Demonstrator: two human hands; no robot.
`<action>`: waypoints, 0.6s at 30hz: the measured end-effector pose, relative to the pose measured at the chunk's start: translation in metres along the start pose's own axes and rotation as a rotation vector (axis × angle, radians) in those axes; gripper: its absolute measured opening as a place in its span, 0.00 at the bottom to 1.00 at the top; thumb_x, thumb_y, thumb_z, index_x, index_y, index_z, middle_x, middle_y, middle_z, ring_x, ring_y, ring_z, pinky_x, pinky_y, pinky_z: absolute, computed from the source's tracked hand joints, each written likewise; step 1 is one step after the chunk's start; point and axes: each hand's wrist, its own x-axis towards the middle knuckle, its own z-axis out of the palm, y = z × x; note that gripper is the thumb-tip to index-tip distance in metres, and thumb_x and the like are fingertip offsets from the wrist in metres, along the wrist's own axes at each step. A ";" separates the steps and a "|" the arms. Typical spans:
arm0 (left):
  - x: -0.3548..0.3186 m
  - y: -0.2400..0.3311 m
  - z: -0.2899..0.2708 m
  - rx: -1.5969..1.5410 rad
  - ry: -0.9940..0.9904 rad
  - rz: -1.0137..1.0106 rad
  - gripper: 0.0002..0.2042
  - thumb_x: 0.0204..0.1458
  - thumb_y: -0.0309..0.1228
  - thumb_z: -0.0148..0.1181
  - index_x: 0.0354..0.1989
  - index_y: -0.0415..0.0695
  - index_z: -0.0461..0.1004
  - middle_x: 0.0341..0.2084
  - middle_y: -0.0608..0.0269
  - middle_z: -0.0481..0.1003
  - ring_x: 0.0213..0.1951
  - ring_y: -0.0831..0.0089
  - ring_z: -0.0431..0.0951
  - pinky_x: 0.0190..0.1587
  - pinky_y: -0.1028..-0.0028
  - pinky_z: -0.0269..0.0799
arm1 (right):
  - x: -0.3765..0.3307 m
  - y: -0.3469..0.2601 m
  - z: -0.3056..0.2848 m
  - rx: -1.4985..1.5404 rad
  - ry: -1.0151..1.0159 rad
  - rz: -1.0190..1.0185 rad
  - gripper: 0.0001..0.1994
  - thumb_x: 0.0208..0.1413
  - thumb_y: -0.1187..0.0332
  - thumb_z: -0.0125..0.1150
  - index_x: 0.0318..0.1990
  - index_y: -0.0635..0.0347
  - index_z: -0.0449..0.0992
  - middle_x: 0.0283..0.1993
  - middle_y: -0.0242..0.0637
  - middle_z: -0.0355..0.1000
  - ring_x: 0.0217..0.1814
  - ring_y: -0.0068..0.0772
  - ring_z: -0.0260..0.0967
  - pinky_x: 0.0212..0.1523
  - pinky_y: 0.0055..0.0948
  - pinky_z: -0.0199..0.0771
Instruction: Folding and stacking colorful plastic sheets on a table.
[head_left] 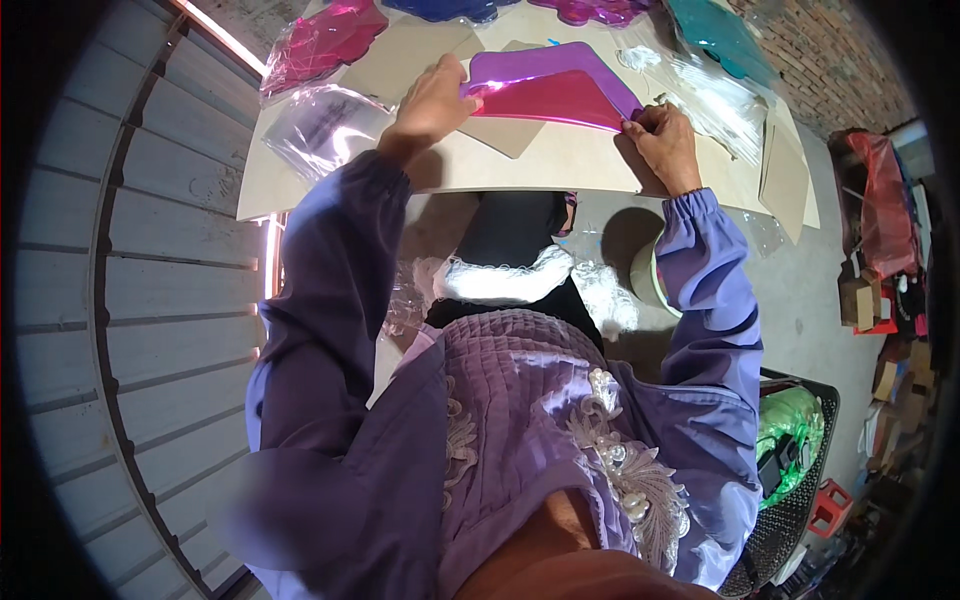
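Observation:
A folded sheet of shiny film, purple outside with a magenta face (pixel 550 98), lies across the table before me. My left hand (pixel 435 100) grips its left end, thumb toward the magenta face. At the opposite end, my right hand (pixel 665 145) pinches the purple corner between thumb and curled fingers. Beneath the film, a beige card (pixel 508 138) shows in part. Clear plastic wrap (pixel 325 130) lies left of my left hand. Beyond my right hand is a bundle of white strands (pixel 715 105).
On the pale table (pixel 560 178), pink film (pixel 320 42), blue film (pixel 445 8) and teal film (pixel 722 40) lie along the far side. Cards (pixel 783 175) rest near its right edge. White strands (pixel 500 275) cover my lap, and a pale bucket (pixel 650 275) stands under the table.

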 end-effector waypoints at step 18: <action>0.040 0.064 0.077 0.256 -0.253 0.676 0.29 0.64 0.50 0.33 0.70 0.51 0.48 0.71 0.62 0.45 0.72 0.61 0.40 0.72 0.61 0.34 | 0.000 -0.004 -0.003 0.016 -0.030 0.044 0.11 0.44 0.64 0.69 0.28 0.66 0.81 0.35 0.52 0.73 0.40 0.51 0.70 0.44 0.43 0.69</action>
